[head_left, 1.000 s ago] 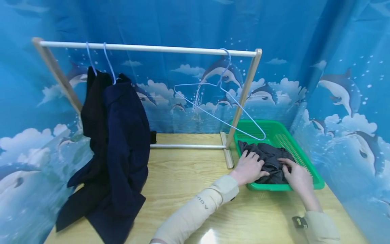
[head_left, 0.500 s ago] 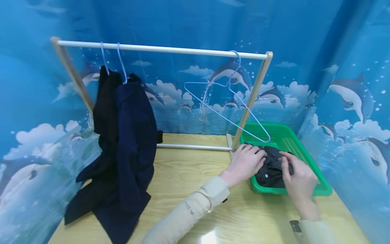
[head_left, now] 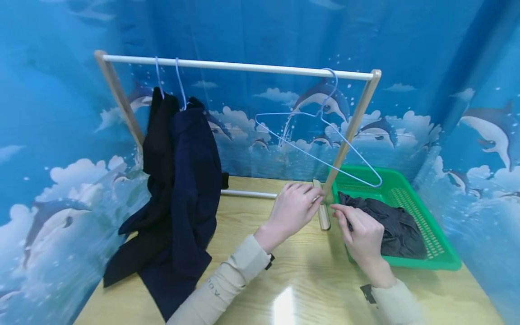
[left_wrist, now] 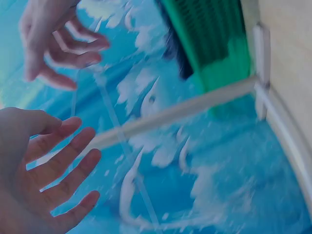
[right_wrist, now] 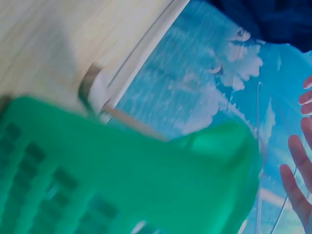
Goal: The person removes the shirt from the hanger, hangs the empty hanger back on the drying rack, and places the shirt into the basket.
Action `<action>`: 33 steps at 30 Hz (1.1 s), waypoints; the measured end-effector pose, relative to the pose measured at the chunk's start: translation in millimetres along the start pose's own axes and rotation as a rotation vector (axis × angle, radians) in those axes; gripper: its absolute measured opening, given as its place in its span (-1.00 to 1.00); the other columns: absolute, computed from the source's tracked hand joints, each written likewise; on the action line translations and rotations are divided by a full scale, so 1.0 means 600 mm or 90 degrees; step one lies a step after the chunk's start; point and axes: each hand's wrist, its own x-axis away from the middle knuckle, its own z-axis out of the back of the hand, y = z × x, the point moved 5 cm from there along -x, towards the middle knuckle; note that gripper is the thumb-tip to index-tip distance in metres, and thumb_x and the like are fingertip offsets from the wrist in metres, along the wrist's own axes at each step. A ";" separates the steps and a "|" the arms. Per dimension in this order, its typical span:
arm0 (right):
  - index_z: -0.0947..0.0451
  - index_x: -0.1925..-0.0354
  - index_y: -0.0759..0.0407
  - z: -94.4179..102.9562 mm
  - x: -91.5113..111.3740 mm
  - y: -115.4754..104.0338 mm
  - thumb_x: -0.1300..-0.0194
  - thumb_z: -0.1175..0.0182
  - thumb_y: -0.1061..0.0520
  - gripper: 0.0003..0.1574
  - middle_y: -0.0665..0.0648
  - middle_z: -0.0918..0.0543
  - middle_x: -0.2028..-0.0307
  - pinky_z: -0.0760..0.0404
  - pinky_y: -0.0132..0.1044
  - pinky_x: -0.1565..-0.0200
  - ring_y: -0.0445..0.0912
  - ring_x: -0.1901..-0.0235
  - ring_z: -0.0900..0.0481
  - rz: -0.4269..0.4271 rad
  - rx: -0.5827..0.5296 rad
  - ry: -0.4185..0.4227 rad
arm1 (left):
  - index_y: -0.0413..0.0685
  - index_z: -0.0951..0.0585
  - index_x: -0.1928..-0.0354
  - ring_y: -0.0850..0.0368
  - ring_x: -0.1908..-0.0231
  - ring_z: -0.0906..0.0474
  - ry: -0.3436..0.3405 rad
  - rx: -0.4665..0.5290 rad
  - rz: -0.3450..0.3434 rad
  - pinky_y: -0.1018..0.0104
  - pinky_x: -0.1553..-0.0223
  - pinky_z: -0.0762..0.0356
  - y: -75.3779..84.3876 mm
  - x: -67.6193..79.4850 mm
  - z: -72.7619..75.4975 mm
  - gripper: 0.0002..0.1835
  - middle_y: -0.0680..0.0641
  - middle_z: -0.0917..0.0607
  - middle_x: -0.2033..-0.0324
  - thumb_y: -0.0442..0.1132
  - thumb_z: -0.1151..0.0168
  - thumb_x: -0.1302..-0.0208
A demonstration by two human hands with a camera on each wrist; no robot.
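Left hand: the left hand [head_left: 293,207] is raised over the bench [head_left: 252,216], its grip empty, fingers parted and loosely bent;
Right hand: the right hand [head_left: 363,232] faces it across a gap, also with an empty grip; the left wrist view shows its fingers spread, clear of the basket;
Dark garment: the dark garment [head_left: 394,230] lies crumpled inside the green basket [head_left: 443,263], whose walls seem to keep the loose cloth bunched;
Bare hanger: the bare hanger [head_left: 321,112] hooks over the rail [head_left: 260,68] near its right end, beside the post [head_left: 353,131], with no cloth on it;
Hung garments: the black garment [head_left: 160,149] and navy garment [head_left: 195,180] hang together at the left, hooks over the rail bearing their weight; whether their hems touch the bench, I cannot tell.
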 end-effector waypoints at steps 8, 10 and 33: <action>-0.73 0.08 0.14 -0.061 -0.037 -0.031 -0.60 0.02 -0.15 -0.49 0.08 -0.78 0.36 -0.52 -0.15 0.60 -0.04 0.45 -0.72 -0.056 -0.060 -0.094 | 0.09 -0.74 0.02 0.11 0.05 -0.70 0.037 -0.030 0.047 0.12 -0.14 -0.57 -0.071 0.014 0.105 -0.82 0.06 -0.78 0.11 -0.12 -0.30 -0.42; -0.72 0.04 0.12 -0.076 -0.049 -0.041 -0.59 0.00 -0.15 -0.52 0.07 -0.78 0.34 -0.51 -0.17 0.60 -0.06 0.43 -0.72 -0.072 -0.081 -0.120 | 0.07 -0.74 0.00 0.08 0.04 -0.69 0.053 -0.054 0.059 0.10 -0.15 -0.57 -0.090 0.020 0.133 -0.80 0.03 -0.78 0.10 -0.13 -0.30 -0.41; -0.59 -0.18 0.04 -0.211 -0.215 -0.169 -0.56 -0.09 -0.02 -0.65 0.03 -0.75 0.14 -0.63 -0.24 0.37 -0.17 0.36 -0.70 -0.104 -0.291 -0.286 | -0.19 -0.66 -0.13 -0.27 -0.01 -0.60 0.207 -0.137 0.320 -0.18 -0.06 -0.54 -0.281 0.128 0.361 -0.68 -0.24 -0.71 -0.04 -0.16 -0.20 -0.48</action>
